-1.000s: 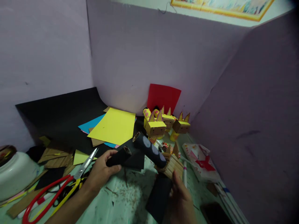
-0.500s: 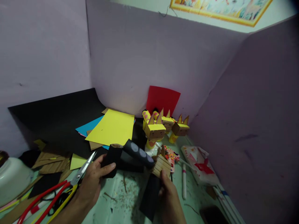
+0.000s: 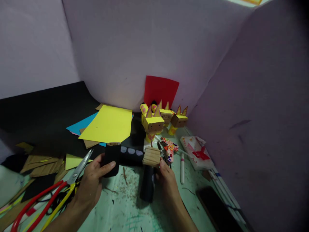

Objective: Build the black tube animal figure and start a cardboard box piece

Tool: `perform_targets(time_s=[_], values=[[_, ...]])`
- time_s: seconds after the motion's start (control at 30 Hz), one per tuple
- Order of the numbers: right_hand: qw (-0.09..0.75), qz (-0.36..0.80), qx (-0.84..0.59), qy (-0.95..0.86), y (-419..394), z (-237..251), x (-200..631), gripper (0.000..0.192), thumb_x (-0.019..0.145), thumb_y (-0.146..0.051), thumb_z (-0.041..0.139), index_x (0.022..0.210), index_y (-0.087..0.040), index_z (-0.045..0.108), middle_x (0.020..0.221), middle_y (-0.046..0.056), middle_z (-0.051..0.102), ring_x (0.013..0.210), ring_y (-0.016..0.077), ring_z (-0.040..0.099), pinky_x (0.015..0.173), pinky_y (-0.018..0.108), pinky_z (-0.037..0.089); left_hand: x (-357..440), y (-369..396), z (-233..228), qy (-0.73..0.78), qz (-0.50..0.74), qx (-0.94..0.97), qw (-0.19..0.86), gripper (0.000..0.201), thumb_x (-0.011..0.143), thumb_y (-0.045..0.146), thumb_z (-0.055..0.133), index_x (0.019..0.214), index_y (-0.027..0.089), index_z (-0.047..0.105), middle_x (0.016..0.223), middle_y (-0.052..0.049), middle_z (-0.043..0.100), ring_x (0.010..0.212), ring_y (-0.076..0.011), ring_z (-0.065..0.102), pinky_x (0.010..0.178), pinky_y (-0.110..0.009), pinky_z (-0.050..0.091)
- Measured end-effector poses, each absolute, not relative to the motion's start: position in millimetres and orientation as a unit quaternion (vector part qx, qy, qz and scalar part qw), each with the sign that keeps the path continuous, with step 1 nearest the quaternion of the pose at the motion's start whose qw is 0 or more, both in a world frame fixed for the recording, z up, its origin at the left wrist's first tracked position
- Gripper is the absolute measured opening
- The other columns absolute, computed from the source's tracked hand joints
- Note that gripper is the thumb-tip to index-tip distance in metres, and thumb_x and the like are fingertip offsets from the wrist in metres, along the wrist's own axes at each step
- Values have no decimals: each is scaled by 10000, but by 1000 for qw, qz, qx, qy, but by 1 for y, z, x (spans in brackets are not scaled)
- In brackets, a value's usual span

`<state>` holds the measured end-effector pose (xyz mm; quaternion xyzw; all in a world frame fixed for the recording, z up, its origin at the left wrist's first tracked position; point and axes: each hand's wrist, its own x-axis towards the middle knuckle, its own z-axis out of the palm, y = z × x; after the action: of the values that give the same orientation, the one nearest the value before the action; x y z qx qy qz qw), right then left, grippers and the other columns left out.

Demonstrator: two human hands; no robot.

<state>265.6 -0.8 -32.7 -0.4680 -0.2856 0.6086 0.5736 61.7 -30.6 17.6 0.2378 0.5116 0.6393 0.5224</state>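
My left hand (image 3: 93, 177) grips a black paper-covered cardboard piece (image 3: 112, 162) by its side, thumb in front; bare brown cardboard shows at its top. From there a black tube with grey spots (image 3: 131, 155) runs across to a small corrugated cardboard block (image 3: 151, 157). My right hand (image 3: 166, 178) pinches that block at its right edge. Another black tube (image 3: 147, 187) hangs down beneath the block. Whether the spotted tube is fixed at either end, I cannot tell. Red-and-yellow-handled scissors (image 3: 70, 180) lie beside my left forearm.
Yellow cardboard animal figures (image 3: 154, 124) stand behind, before a red sheet (image 3: 160, 91). Yellow paper (image 3: 108, 122) lies on black sheeting (image 3: 60, 109). On the right are a flower-patterned tool (image 3: 170, 148), a white marker (image 3: 182, 169), a plastic packet (image 3: 196, 153) and a dark phone-like slab (image 3: 216, 206).
The spotted tube has swung from slanting to nearly level, its left end now at the left-hand piece. The right hand has turned the cardboard block and hanging tube more upright. The view has shifted.
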Motion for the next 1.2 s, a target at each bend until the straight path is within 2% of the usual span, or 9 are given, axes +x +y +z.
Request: perform_targets(time_s=[0.2,0.4,0.47,0.57,0.73,0.9,1.03,1.1,1.2], values=[[584,597,-487,-257,-2,-29,273,426,622,-523,671,958,-261,675,1099,23,649,1031,244,563,758,321,477,70,-39,17,498,615,295,536,426,591,187,710,1002,211,600,911,16,663,849,-161,592,723,-219,467],[634,449,-515,-361,-19,-15,287,302,690,-393,662,940,-224,662,1093,48,625,1039,243,534,888,378,389,79,-51,10,486,595,334,546,422,593,173,673,1007,212,597,897,6,644,912,-194,571,748,-241,460],[667,395,-499,-388,-23,-9,294,168,723,-359,638,774,-198,643,935,34,640,899,198,565,837,356,403,83,-55,8,474,562,355,578,414,606,185,667,1012,205,588,881,-10,641,922,-218,570,746,-266,461],[728,336,-449,-395,-29,3,302,185,755,-293,616,631,-183,533,683,-26,565,675,125,544,690,294,430,89,-60,8,460,512,391,611,418,619,208,655,1029,189,576,860,-25,625,863,-223,569,711,-286,462],[769,294,-399,-405,-44,30,307,203,762,-239,603,618,-187,470,569,-60,502,494,87,492,497,245,446,92,-60,8,450,486,414,624,475,638,234,626,1104,197,540,866,-21,593,851,-215,542,761,-325,455],[769,261,-447,-375,-44,39,320,180,743,-269,621,653,-199,482,429,-104,412,397,79,432,429,223,449,93,-58,1,487,487,421,591,398,631,263,648,1015,203,559,804,0,583,802,-192,538,766,-306,458],[723,164,-566,-361,-30,36,340,195,708,-348,641,697,-176,550,528,-53,533,477,105,534,505,236,451,92,-56,-9,519,486,441,548,484,625,322,676,1070,202,528,831,-12,614,836,-218,563,744,-300,471],[685,145,-614,-364,-20,33,351,272,713,-382,614,885,-174,583,651,-6,615,603,152,605,573,263,469,90,-55,-13,526,472,453,543,502,640,340,677,1095,204,511,881,-24,628,876,-232,573,762,-307,475],[581,149,-674,-432,-5,23,364,544,674,-367,610,1159,-155,486,951,94,650,861,219,617,714,319,482,89,-54,-16,535,468,452,538,515,619,365,697,1074,204,517,962,-44,638,913,-258,583,776,-322,484]])
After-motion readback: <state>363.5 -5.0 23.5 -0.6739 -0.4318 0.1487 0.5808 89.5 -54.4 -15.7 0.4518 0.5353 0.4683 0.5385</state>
